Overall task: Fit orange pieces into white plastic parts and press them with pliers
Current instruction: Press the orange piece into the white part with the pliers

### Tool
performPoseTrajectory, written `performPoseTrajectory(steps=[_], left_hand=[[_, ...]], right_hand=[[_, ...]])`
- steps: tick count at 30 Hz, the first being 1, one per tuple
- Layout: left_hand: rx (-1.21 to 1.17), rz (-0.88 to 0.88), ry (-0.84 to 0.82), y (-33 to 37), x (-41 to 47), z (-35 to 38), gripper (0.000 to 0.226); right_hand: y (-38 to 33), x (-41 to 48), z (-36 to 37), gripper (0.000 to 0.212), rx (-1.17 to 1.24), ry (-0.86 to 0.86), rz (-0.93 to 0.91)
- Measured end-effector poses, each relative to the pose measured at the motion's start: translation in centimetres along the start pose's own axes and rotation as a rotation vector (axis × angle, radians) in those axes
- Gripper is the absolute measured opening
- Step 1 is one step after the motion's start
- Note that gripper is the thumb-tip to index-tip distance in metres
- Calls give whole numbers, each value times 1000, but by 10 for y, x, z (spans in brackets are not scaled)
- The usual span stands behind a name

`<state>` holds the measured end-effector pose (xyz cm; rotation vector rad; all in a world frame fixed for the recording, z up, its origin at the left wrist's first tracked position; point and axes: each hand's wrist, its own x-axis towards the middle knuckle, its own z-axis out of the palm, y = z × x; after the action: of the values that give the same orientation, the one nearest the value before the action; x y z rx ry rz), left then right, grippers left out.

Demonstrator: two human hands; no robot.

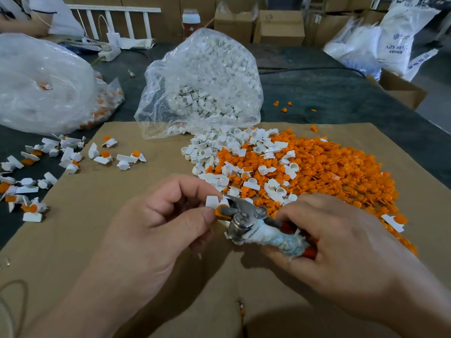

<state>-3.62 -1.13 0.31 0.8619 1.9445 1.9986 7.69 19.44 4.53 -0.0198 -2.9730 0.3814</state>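
Observation:
My left hand (156, 223) pinches a white plastic part (211, 200) with an orange piece (220, 212) set in it. My right hand (341, 237) grips the pliers (246, 215) by their cloth-wrapped handles, and the metal jaws close around the white part and orange piece. Just beyond the hands lies a big pile of orange pieces (329, 167) mixed with loose white parts (234, 147) on the cardboard sheet (102, 215).
A clear bag of white parts (207, 76) stands open behind the pile. Assembled white-and-orange pieces (48, 164) lie scattered at the left. Another large plastic bag (41, 81) sits far left. Cardboard boxes and bags stand at the back; a person's sleeve shows top left.

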Motion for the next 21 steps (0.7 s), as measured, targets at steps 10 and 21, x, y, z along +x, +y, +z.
performPoseTrajectory(steps=[10,21], left_hand=[[-32,-4,35,7,-1,2,21],[-7,-292,163,6,1,10,10]], right_hand=[[-7,0,2,35,-31,127,-28],[11,7,13,73,-194,119,133]])
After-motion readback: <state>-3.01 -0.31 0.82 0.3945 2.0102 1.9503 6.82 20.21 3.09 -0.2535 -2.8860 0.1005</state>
